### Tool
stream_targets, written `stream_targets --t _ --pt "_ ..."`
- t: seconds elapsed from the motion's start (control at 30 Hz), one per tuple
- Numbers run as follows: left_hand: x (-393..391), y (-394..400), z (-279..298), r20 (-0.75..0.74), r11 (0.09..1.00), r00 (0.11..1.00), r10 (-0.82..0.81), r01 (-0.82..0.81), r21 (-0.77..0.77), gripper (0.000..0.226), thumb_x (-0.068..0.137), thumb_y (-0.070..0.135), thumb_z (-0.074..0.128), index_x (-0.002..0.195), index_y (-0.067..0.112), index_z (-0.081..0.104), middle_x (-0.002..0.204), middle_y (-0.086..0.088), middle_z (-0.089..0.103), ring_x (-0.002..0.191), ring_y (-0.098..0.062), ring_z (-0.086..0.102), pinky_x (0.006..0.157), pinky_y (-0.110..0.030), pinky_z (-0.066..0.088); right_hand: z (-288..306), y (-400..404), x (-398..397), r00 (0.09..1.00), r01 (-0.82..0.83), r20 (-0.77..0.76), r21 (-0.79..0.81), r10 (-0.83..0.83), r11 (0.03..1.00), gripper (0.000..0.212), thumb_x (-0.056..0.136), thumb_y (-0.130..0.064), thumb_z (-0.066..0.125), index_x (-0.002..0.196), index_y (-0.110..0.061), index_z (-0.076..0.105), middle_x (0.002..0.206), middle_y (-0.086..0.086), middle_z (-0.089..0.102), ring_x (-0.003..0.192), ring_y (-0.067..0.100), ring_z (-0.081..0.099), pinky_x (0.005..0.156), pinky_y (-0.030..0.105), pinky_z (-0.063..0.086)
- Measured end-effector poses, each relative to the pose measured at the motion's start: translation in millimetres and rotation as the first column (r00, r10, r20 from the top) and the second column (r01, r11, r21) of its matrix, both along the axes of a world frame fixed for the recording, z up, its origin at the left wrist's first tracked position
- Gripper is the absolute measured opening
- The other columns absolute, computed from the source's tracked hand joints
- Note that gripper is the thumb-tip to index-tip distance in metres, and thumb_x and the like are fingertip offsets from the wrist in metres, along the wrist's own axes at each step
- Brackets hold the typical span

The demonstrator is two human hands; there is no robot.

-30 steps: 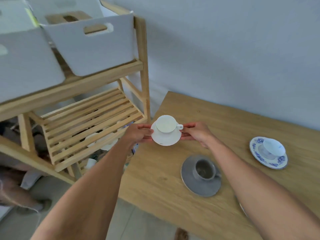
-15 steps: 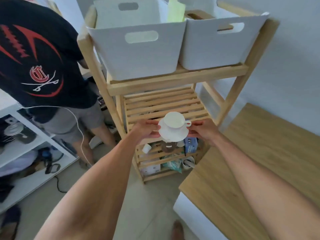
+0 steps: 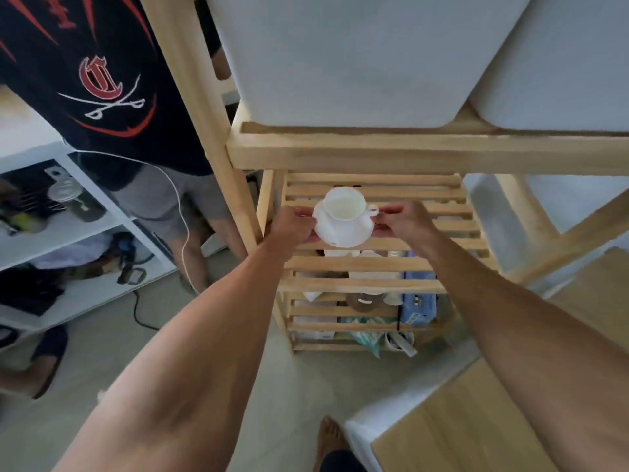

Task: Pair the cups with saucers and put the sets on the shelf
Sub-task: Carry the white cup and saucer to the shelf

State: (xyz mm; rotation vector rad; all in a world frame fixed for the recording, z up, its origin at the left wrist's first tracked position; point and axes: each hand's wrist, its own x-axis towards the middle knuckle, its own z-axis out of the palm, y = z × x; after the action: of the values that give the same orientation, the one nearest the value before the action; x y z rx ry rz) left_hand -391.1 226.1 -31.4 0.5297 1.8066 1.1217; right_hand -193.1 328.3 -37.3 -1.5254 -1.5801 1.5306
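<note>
A white cup [image 3: 343,206] stands upright on a white saucer [image 3: 340,234], its handle pointing right. My left hand [image 3: 292,224] pinches the saucer's left rim and my right hand [image 3: 403,221] pinches its right rim. The set hangs just above the slatted middle shelf [image 3: 442,219] of the wooden rack, near the shelf's left-middle part. I cannot tell whether the saucer touches the slats. No other cups or saucers are in view.
Two white bins [image 3: 357,63] sit on the rack's upper shelf [image 3: 408,151] right above the hands. Boxes and bags fill the lower shelves [image 3: 374,311]. A person in a black shirt [image 3: 102,80] stands at the left. The wooden table's corner [image 3: 459,420] is at the bottom right.
I have carried the cup and saucer from over the table leftward to the rack and in over its middle shelf. The view has closed in on the rack.
</note>
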Motion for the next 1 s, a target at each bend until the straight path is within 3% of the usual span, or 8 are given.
stream_targets --t 0.1,0.23,0.3,0.4,0.5,0.6,0.9,1.0 --pt "-6 20 -15 -0.018 0.999 0.999 0.037 -0.038 -0.011 0.031 0.098 -0.006 0.057 0.126 0.002 0.068 0.126 -0.017 0.069 0.113 -0.035 0.069 0.088 -0.043 0.061 -18 24 -14 0.999 -0.022 0.033 0.025 0.021 0.999 0.027 0.091 -0.005 0.077 0.118 -0.001 0.073 0.100 0.013 0.078 0.080 0.024 0.080 0.066 0.028 0.064" --pt "-13 44 -37 -0.086 0.996 0.992 0.089 -0.089 -0.002 0.028 0.097 -0.006 0.058 0.120 0.002 0.071 0.127 -0.018 0.069 0.110 -0.035 0.070 0.082 -0.044 0.063 -36 49 -30 1.000 -0.026 0.005 0.015 0.026 1.000 0.014 0.091 -0.004 0.077 0.104 -0.003 0.074 0.093 0.011 0.077 0.075 0.022 0.079 0.059 0.028 0.064" --pt "-16 55 -48 -0.130 0.991 0.983 0.129 -0.130 0.001 0.029 0.096 -0.005 0.060 0.121 0.004 0.072 0.127 -0.014 0.069 0.111 -0.036 0.070 0.078 -0.043 0.065 -49 63 -38 1.000 -0.031 -0.005 0.027 0.031 0.999 0.014 0.089 -0.005 0.079 0.103 -0.001 0.076 0.093 0.010 0.079 0.076 0.023 0.080 0.066 0.034 0.066" --pt "-23 69 -57 -0.221 0.988 0.963 0.152 -0.157 -0.003 0.030 0.095 0.001 0.062 0.119 0.011 0.074 0.126 -0.010 0.071 0.106 -0.031 0.071 0.084 -0.044 0.064 -65 83 -48 0.999 -0.036 -0.008 0.036 0.036 0.999 0.012 0.088 -0.005 0.081 0.100 -0.006 0.077 0.098 0.014 0.080 0.078 0.027 0.081 0.075 0.041 0.066" --pt "-26 80 -56 -0.316 0.982 0.932 0.178 -0.187 0.002 0.030 0.095 0.004 0.062 0.121 0.013 0.074 0.124 -0.009 0.072 0.103 -0.027 0.070 0.083 -0.035 0.063 -71 97 -56 0.999 -0.032 -0.016 0.055 0.033 0.998 0.014 0.087 -0.004 0.081 0.101 -0.006 0.077 0.096 0.014 0.080 0.074 0.026 0.081 0.073 0.040 0.066" --pt "-28 91 -54 -0.365 0.977 0.910 0.196 -0.213 -0.006 0.033 0.096 0.005 0.063 0.127 0.011 0.071 0.130 -0.010 0.070 0.115 -0.028 0.068 0.078 -0.029 0.056 -71 104 -64 0.999 -0.027 -0.034 0.073 0.030 0.997 0.011 0.088 -0.004 0.080 0.094 -0.011 0.075 0.095 0.012 0.079 0.074 0.024 0.081 0.069 0.040 0.067" --pt "-38 112 -64 -0.428 0.956 0.863 0.268 -0.294 0.004 0.032 0.092 0.005 0.069 0.123 0.007 0.073 0.126 -0.015 0.070 0.109 -0.032 0.070 0.088 -0.043 0.062 -81 116 -78 0.997 -0.016 -0.079 0.082 0.022 0.996 0.025 0.088 -0.011 0.081 0.112 -0.008 0.077 0.103 0.008 0.080 0.080 0.018 0.081 0.076 0.035 0.067" --pt "-40 113 -64 -0.449 0.953 0.852 0.270 -0.302 0.000 0.032 0.094 0.007 0.068 0.125 0.008 0.072 0.127 -0.014 0.069 0.109 -0.029 0.070 0.089 -0.038 0.061 -79 116 -80 0.997 -0.013 -0.074 0.087 0.019 0.996 0.026 0.089 -0.012 0.081 0.114 -0.007 0.076 0.103 0.007 0.080 0.079 0.017 0.081 0.071 0.033 0.067"
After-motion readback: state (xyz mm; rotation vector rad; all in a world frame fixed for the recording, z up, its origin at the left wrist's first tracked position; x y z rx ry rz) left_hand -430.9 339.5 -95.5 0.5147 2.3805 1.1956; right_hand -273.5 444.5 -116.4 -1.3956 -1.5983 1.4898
